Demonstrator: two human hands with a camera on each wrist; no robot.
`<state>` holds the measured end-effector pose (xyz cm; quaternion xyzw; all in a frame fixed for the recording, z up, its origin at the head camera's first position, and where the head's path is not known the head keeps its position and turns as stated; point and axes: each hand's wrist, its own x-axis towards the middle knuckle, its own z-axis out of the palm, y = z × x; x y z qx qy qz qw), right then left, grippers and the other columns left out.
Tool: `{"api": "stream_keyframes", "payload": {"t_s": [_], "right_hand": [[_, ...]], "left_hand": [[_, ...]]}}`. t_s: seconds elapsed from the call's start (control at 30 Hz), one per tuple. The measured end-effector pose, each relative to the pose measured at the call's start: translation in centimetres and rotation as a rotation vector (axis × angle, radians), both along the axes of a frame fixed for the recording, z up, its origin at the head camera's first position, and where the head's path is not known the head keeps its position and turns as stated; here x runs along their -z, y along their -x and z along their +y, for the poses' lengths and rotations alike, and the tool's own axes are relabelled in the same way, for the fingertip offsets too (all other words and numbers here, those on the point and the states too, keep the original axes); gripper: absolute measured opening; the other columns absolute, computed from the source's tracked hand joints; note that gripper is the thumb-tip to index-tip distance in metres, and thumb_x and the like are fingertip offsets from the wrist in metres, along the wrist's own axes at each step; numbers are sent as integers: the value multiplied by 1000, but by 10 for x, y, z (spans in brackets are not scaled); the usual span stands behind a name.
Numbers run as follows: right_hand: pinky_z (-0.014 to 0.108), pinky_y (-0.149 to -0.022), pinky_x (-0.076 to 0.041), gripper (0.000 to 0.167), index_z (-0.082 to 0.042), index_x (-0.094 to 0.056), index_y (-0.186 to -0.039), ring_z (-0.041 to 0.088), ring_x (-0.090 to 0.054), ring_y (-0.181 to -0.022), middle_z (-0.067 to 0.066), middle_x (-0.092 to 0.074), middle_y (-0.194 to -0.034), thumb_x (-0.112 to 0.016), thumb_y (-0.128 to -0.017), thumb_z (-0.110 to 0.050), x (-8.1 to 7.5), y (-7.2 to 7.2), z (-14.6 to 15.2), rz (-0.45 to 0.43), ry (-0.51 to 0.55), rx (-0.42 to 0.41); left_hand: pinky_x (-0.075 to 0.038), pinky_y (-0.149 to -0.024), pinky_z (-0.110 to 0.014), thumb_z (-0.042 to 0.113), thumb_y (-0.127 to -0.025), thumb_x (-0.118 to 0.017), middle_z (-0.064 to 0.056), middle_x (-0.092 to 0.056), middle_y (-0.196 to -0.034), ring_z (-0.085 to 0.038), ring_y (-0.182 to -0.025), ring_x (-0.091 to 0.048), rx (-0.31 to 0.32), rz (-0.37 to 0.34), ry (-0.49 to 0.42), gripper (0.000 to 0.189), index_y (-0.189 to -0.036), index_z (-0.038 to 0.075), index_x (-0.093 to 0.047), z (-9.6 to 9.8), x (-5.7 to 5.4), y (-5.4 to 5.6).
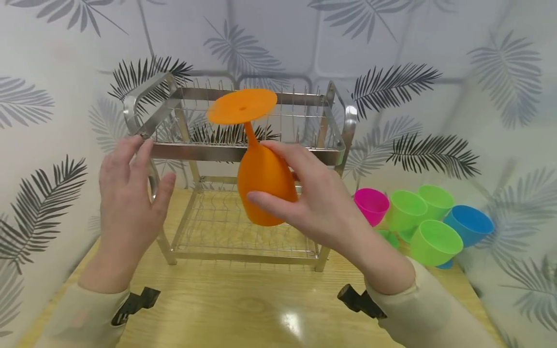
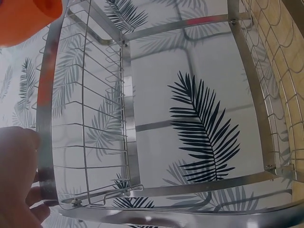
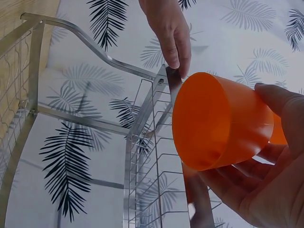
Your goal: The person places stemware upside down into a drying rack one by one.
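Observation:
An orange plastic goblet (image 1: 265, 186) is held upside down by my right hand (image 1: 319, 198), its round foot on top and its mouth facing down. The thumb lies along one side of the bowl and the fingers wrap the other; in the right wrist view the hollow cup (image 3: 204, 121) faces the camera. The goblet is in front of a two-tier metal dish rack (image 1: 196, 151), overlapping its upper front bar in the head view. My left hand (image 1: 130, 193) is at the rack's upper left front corner, fingers extended, fingertips right at the metal, thumb spread apart.
Several goblets stand together to the right of the rack: a pink one (image 1: 371, 205), a blue one (image 1: 470, 224) and green ones (image 1: 436, 244). The rack's lower wire tier (image 1: 217, 227) sits low over the wooden table (image 1: 226, 299). Leaf-patterned walls (image 1: 278, 43) enclose the back and sides.

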<state>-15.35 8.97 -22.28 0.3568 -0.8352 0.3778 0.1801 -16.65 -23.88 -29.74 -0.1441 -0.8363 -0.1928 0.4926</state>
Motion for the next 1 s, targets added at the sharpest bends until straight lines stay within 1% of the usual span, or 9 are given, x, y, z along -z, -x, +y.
{"api": "stream_keyframes", "payload": {"t_s": [0.1, 0.17, 0.27, 0.37, 0.53, 0.6, 0.7, 0.83, 1.0], "right_hand": [[35, -97, -63, 72, -17, -56, -159, 14, -67, -115, -3, -66, -138, -89, -97, -33, -10, 2, -5, -21, 32, -22], [34, -99, -62, 73, -18, -56, -161, 14, -67, -116, -3, -66, -137, -88, -98, -33, -16, 4, -8, -42, 47, -26], [34, -97, -63, 72, -20, -55, -161, 14, -69, -116, -4, -66, -138, -87, -98, -35, -27, 6, -14, -80, 74, -39], [32, -93, -63, 71, -22, -55, -161, 11, -70, -113, -7, -66, -138, -86, -99, -38, -36, 10, -21, -108, 100, -51], [29, -91, -64, 70, -23, -55, -161, 6, -70, -111, -10, -66, -137, -84, -100, -41, -51, 17, -35, -123, 144, -78], [30, -89, -64, 70, -23, -55, -161, 7, -71, -110, -10, -66, -136, -83, -100, -42, -58, 20, -40, -129, 155, -80], [31, -87, -65, 69, -24, -54, -160, 9, -70, -113, -9, -66, -138, -83, -100, -42, -65, 25, -48, -142, 168, -87], [32, -87, -65, 70, -22, -53, -162, 10, -67, -118, -8, -65, -140, -82, -101, -42, -73, 31, -56, -155, 187, -97], [33, -91, -63, 73, -23, -52, -163, 11, -65, -119, -7, -66, -141, -82, -100, -44, -83, 41, -67, -181, 201, -78]], "left_hand": [[-13, -135, -59, 39, -111, -55, -24, -46, -162, -41, -158, -36, 3, -10, 4, 65, -162, 0, -48, -1, 0, 1], [-13, -135, -59, 38, -110, -56, -24, -46, -162, -41, -158, -36, 5, -8, 7, 64, -161, 0, -49, -1, 0, 1], [-13, -135, -60, 36, -110, -56, -25, -47, -160, -42, -158, -37, 9, -4, 9, 63, -161, -1, -49, -1, -1, 2], [-14, -135, -59, 35, -110, -57, -24, -47, -160, -44, -157, -38, 9, -8, 1, 62, -160, 0, -50, -2, 0, 1], [-14, -136, -57, 31, -111, -58, -24, -46, -160, -45, -156, -37, -4, -23, 12, 59, -161, -1, -48, -4, 2, 1], [-15, -136, -56, 30, -112, -57, -25, -46, -160, -45, -156, -37, -8, -20, 21, 59, -161, -1, -48, -4, 1, 1], [-16, -136, -55, 28, -111, -58, -25, -46, -160, -45, -155, -38, 1, -12, 10, 58, -160, -1, -48, -4, 2, 0], [-16, -136, -54, 28, -112, -58, -25, -46, -161, -45, -156, -38, -2, -15, 17, 57, -161, -1, -48, -4, 2, 0], [-15, -136, -54, 32, -114, -53, -27, -46, -161, -45, -156, -38, -17, -14, 39, 58, -161, -2, -46, -5, 0, 0]]}}
